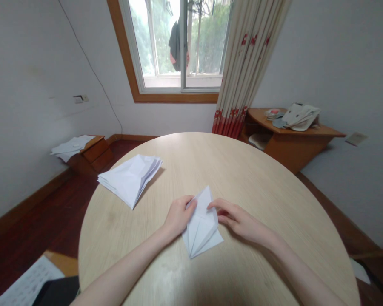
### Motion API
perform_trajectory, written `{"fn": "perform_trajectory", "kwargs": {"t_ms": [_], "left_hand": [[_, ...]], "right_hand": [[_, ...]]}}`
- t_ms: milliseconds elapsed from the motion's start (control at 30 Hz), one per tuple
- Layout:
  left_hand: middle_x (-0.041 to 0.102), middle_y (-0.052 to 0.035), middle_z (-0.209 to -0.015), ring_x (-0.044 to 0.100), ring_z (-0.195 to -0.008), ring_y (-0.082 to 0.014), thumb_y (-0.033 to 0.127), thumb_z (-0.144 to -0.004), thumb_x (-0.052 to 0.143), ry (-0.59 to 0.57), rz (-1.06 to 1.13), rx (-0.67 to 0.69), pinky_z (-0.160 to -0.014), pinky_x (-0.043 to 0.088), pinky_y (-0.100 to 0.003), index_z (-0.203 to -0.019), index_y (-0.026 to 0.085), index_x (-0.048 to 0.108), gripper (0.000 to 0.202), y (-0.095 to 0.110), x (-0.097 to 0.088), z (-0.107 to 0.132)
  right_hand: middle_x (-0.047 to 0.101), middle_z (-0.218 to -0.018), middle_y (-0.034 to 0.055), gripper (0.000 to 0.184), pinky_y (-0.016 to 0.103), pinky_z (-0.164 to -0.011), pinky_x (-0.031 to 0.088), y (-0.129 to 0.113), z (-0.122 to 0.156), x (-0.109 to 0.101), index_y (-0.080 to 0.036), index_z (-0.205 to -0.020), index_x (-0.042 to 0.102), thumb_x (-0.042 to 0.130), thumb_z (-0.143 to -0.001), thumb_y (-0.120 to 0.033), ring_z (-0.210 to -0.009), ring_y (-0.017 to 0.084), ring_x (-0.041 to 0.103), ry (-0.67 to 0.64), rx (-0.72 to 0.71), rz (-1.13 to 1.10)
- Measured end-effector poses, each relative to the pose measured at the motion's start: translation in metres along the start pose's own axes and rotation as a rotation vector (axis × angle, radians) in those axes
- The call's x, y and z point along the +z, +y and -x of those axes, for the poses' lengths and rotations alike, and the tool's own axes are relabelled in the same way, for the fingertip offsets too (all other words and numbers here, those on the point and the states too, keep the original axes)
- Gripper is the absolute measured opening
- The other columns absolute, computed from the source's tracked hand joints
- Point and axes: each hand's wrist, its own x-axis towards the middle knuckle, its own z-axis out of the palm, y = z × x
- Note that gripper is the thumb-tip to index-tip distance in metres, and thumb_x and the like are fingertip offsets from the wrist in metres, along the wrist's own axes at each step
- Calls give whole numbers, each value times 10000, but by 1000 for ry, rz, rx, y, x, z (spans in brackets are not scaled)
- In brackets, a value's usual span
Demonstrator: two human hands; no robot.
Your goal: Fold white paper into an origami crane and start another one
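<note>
Kite-shaped folded white paper (202,219) on round pale wood-grain table (242,170), btwn both hands; one pt aimed away twd far side, another twd wearer. Creases fan up fr near pt; flap corner sticks out lower R.

L hand (179,214): pinching paper's L edge, thumb on top face, other fingers curled, partly hidden. R hand (234,217): fingers bent, slightly spread, index tip at paper's upper R edge; can't tell if pinching or just touching.

Stack of folded white papers (124,178), approx. triangular, layered edges showing, on table's far L part, near rim, apart fr hands; one corner pts twd wearer.

Backgrd: wood-framed sliding window (181,51) ahead, long cream curtain w/ red pattern (239,76) at its R. Far R, brown wooden corner desk (301,148) w/ whitish cloth bag (302,117) on top. Far L, low brown wooden cabinet (98,155), loose white sheets (72,145) on it.
</note>
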Motion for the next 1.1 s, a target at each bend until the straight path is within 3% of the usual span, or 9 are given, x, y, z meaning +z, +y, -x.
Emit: {"fn": "perform_trajectory", "kwargs": {"t_ms": [100, 233, 333, 400, 500, 767, 833, 967, 1100], "left_hand": [[669, -97, -1115, 617, -1002, -207, 264, -905, 473, 74, -23, 116, -885, 459, -323, -1138, 149, 608, 292, 2, -3, 3], [555, -149, -1266, 495, -1182, -251, 271, -924, 461, 336, -270, 479, -996, 386, -414, -1256, 156, 484, 352, 16, -18, 14], [650, -109, -979, 590, -920, -220, 260, -970, 370, 136, -491, 678, -824, 447, -352, -1047, 159, 588, 253, 32, -25, 25], [651, -87, -846, 594, -818, -227, 354, -973, 390, -32, -663, 656, -771, 440, -368, -936, 160, 611, 297, 39, -23, 31], [653, -103, -894, 590, -858, -270, 523, -895, 517, -150, -781, 564, -772, 437, -401, -897, 152, 601, 380, 38, -12, 33], [627, -67, -989, 573, -926, -215, 283, -943, 489, -177, -553, 455, -816, 456, -340, -929, 177, 568, 133, 6, 4, 21], [627, -58, -998, 581, -931, -195, 253, -931, 518, -166, -440, 429, -826, 464, -312, -935, 178, 574, 94, 1, 6, 19], [629, -53, -1005, 586, -949, -179, 239, -915, 559, -141, -306, 403, -854, 472, -293, -929, 178, 580, 66, -3, 11, 18], [629, -63, -1033, 591, -964, -181, 254, -905, 574, -155, -278, 395, -866, 481, -302, -888, 178, 571, 78, -6, 11, 17]], "right_hand": [[628, -933, 33, 217, 273, -750, 456, -1, 0, -1, -209, -986, 572, 508, -807, -103, -826, 163, 580, -17, 11, 16], [609, -872, 18, 177, 268, -719, 437, 0, -1, -2, -205, -926, 545, 503, -803, -85, -787, 160, 564, 16, -3, 56], [604, -898, 23, 177, 274, -730, 428, 2, 1, -5, -209, -913, 535, 479, -808, -78, -808, 165, 555, 48, -35, 104], [600, -907, 28, 163, 279, -727, 422, 3, 2, -7, -210, -908, 533, 457, -829, -89, -807, 167, 550, 69, -36, 157], [597, -913, 33, 125, 283, -710, 417, 4, 5, -10, -209, -902, 535, 438, -877, -133, -791, 169, 550, 94, -9, 239], [602, -993, 55, 151, 294, -718, 451, 3, 9, -13, -215, -942, 578, 440, -905, -168, -819, 175, 588, 119, 41, 408], [559, -1155, 101, 163, 352, -816, 466, 1, 10, -13, -214, -972, 593, 481, -872, -150, -981, 220, 575, 187, -12, 485], [417, -1385, 145, 366, 531, -1026, 333, -6, 12, -6, -222, -1138, 565, 515, -802, -87, -1310, 328, 331, 352, -189, 678], [565, -1188, 144, 417, 497, -1017, 351, -14, 10, 7, -182, -1116, 537, 423, -756, -7, -1166, 278, 478, 219, -318, 664]]}}
